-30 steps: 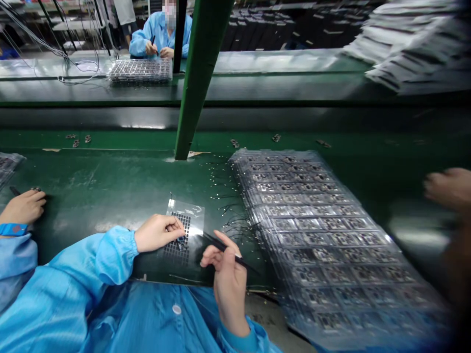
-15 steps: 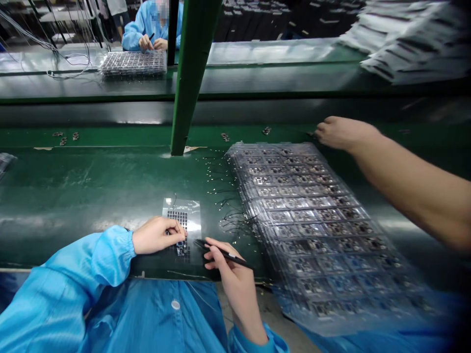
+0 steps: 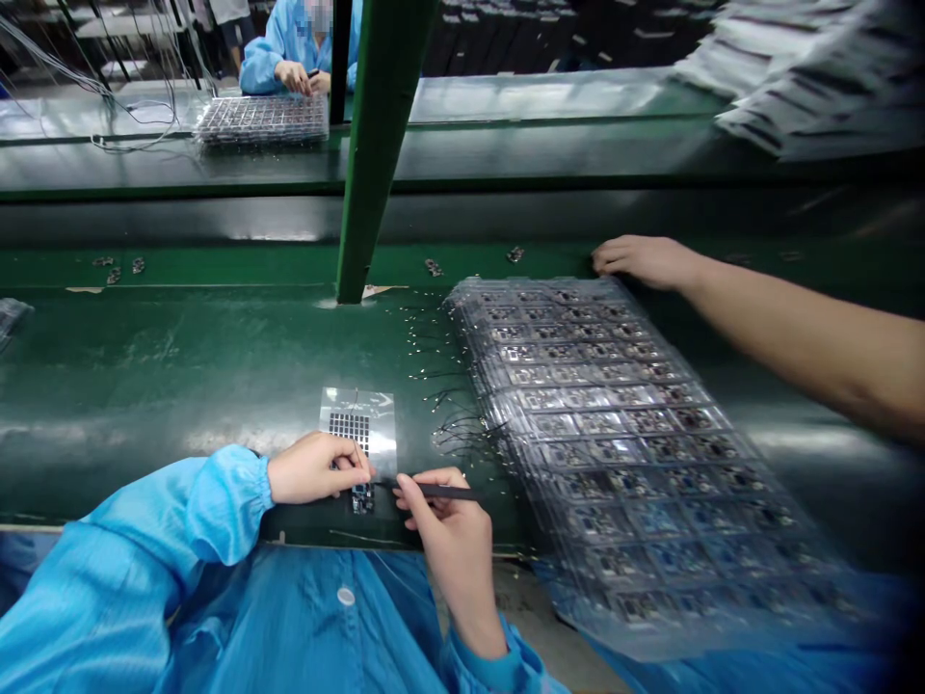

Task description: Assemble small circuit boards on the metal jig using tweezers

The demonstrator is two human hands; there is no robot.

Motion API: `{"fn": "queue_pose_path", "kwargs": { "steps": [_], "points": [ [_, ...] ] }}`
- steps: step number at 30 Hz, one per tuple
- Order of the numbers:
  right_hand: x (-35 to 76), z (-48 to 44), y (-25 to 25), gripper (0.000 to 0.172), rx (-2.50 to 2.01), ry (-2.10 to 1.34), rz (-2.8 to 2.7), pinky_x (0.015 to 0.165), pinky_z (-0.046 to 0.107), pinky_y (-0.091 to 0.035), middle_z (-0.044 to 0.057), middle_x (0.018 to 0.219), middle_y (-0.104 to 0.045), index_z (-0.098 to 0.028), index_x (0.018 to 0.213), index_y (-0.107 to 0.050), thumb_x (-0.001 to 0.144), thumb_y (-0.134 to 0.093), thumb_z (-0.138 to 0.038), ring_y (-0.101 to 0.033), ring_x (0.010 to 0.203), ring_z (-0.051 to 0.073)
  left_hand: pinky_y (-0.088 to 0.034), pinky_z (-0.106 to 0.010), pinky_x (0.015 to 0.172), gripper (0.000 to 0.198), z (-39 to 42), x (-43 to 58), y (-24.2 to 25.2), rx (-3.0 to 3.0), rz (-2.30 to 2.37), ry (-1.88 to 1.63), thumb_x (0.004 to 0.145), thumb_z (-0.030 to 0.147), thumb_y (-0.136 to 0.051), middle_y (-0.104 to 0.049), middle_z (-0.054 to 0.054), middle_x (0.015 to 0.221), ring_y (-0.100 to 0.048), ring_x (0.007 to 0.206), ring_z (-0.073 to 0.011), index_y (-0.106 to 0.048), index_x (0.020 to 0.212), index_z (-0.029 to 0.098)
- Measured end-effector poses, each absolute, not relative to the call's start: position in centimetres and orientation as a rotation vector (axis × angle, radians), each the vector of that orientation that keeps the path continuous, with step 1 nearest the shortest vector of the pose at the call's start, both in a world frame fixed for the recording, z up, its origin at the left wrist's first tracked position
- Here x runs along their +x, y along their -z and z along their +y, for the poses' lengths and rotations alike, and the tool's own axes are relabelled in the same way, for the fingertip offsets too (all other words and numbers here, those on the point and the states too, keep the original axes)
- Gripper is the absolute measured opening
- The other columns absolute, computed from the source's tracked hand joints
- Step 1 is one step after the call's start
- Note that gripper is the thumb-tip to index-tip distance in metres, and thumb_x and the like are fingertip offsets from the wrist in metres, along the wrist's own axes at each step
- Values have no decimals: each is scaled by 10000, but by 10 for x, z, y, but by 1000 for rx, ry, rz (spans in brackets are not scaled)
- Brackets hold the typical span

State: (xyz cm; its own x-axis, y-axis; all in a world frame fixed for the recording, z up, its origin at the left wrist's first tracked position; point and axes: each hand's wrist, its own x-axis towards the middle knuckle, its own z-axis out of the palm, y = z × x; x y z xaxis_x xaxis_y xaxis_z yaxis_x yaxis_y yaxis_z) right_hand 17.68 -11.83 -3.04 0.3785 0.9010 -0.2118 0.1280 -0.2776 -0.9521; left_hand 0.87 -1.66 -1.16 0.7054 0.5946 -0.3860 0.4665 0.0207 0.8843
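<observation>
My left hand (image 3: 322,468) is closed, thumb and fingertips pinched at the upper end of a small circuit board (image 3: 362,499). The fingers hide part of the board. In my right hand (image 3: 454,528) is a pair of dark tweezers (image 3: 449,493), held like a pen, its tip pointing left at the board's edge. Whether the tip touches the board I cannot tell. Beneath and just beyond my left fingers lies a clear sheet (image 3: 383,424) with rows of small black squares.
Stacked clear trays (image 3: 614,424) full of circuit boards stand on the right, thin wires sticking out leftward. Another person's bare arm (image 3: 780,333) reaches in behind them. A green post (image 3: 372,164) rises mid-bench. Small parts (image 3: 515,254) lie along the back strip. A co-worker (image 3: 289,58) sits opposite.
The tweezers have swung flatter and their tip has come left to the circuit board. My left hand has shifted slightly right. The other person's hand at the back has moved left.
</observation>
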Motion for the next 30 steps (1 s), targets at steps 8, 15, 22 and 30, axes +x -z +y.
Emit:
{"fn": "queue_pose_path", "kwargs": {
  "steps": [8,15,22,30],
  "points": [
    [175,-119,36,270,-1734,-963,-999,463,249,-497,12,624,-648,-193,697,-561,792,-632,-436,-655,569,182,-466,-188,526,171,-17,8,12,1637,874,-138,818,265,-557,-681,-32,778,-578,523,-84,-643,842,119],
    [176,-118,33,276,-1739,-1000,-1014,480,251,-494,24,622,-669,-197,693,-556,793,-626,-444,-671,585,196,-450,-184,535,171,-17,8,14,1648,876,-135,819,276,-560,-688,-22,784,-576,520,-80,-644,840,128],
    [175,-118,34,267,-1725,-1030,-980,504,254,-503,16,611,-668,-201,689,-556,774,-647,-437,-688,615,207,-442,-186,561,166,-17,9,11,1664,884,-114,821,267,-557,-693,-19,789,-573,528,-78,-647,836,128],
    [181,-115,31,271,-1508,-1020,-794,521,259,-535,4,572,-649,-183,658,-590,720,-708,-418,-652,528,165,-465,-196,552,184,-17,8,14,1634,879,-122,814,284,-558,-696,-43,841,-575,538,-83,-645,840,124]
  ]
}}
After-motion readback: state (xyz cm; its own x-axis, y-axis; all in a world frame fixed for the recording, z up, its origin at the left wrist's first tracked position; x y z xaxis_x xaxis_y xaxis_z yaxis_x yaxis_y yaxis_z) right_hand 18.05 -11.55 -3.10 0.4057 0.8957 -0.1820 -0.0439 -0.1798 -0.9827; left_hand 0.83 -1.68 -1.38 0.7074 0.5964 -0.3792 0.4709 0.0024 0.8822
